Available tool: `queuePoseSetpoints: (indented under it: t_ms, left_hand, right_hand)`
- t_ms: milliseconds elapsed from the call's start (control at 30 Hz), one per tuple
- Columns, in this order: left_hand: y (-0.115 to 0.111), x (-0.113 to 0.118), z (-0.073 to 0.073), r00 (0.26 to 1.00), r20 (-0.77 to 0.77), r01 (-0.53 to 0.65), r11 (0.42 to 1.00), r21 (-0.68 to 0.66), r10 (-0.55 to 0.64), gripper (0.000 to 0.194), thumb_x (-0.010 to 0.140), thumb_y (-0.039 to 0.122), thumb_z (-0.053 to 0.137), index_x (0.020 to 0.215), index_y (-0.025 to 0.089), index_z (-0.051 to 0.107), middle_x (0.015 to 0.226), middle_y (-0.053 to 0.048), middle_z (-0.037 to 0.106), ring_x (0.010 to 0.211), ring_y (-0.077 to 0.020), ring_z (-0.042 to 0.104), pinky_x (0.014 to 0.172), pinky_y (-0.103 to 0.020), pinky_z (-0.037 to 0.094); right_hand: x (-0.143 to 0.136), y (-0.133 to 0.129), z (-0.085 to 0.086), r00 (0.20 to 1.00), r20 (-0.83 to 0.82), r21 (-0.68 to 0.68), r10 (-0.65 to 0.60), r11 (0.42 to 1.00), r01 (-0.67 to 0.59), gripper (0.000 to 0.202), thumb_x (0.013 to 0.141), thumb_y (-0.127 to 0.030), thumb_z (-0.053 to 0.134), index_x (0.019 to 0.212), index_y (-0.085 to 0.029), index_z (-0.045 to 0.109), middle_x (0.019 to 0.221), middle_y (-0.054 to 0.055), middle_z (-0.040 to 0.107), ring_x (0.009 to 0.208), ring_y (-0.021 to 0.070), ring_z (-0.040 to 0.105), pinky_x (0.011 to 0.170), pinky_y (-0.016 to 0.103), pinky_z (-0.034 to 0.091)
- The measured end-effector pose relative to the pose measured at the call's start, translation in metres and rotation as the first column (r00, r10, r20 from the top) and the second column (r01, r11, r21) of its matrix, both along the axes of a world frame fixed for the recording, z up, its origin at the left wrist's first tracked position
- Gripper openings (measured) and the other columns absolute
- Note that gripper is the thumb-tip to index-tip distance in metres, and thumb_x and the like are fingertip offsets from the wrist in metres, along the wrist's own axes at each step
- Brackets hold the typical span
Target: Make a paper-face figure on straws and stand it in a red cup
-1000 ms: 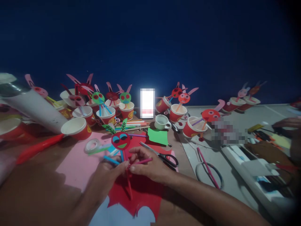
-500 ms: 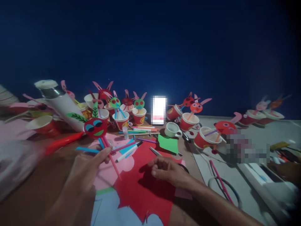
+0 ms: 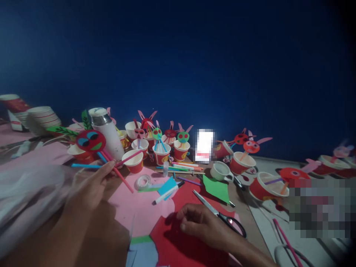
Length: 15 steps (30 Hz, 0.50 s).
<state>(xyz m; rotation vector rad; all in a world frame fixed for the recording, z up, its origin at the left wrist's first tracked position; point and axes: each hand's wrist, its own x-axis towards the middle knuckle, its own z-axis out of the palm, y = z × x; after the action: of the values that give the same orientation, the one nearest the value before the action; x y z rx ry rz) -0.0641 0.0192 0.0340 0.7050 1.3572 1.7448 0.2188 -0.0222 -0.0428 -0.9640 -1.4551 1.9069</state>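
My left hand (image 3: 97, 181) is closed around the crossed pink and blue straws of a paper puppet (image 3: 91, 141). The puppet has a round red face, blue-and-black eyes, a green mouth and two green leaf-like ears. It is held up at the left, in front of a red paper cup (image 3: 80, 152). Over the red paper sheet (image 3: 172, 241) hovers my right hand (image 3: 198, 224), its fingers loosely curled, thumb apart from them and nothing visible between. Black-handled scissors (image 3: 219, 213) lie just beyond it, partly behind the hand.
Red cups with paper animal heads on straws (image 3: 161, 152) line the back. A white flask (image 3: 107, 131), clear tape roll (image 3: 143, 181), marker (image 3: 168, 193), green paper (image 3: 215, 188) and white mug (image 3: 221, 171) stand or lie around. Plastic film (image 3: 30, 200) covers the left side.
The view has swung left, so the table things appear further right and lower. My left hand has carried the puppet leftward over the table; my right hand keeps its curled pose.
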Motion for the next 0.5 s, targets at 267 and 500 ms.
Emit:
queuePoseSetpoints:
  t_ms: [267, 500]
  left_hand:
    - [-0.001, -0.023, -0.029, 1.0, 0.004, -0.03, 0.999, -0.027, 0.03, 0.022, 0.058, 0.02, 0.08, 0.072, 0.01, 0.067, 0.062, 0.003, 0.067, 0.058, -0.0078, 0.059, 0.056, -0.015, 0.048]
    - [-0.003, -0.015, -0.021, 0.996, -0.067, -0.061, 0.998, 0.005, 0.061, 0.022, 0.061, 0.022, 0.08, 0.074, 0.011, 0.066, 0.069, 0.001, 0.067, 0.064, -0.0122, 0.061, 0.058, -0.022, 0.05]
  right_hand:
    - [-0.039, 0.029, 0.039, 0.926, 0.375, 0.527, -0.051, 0.833, -0.168, 0.018, 0.088, -0.021, 0.05, 0.093, -0.021, 0.068, 0.088, 0.0, 0.07, 0.078, 0.013, 0.062, 0.067, 0.021, 0.043]
    - [-0.119, 0.083, 0.03, 0.746, 0.537, 0.809, -0.394, 0.489, -0.325, 0.042, 0.087, -0.025, 0.051, 0.128, -0.023, 0.046, 0.097, 0.005, 0.07, 0.084, 0.02, 0.065, 0.07, 0.028, 0.046]
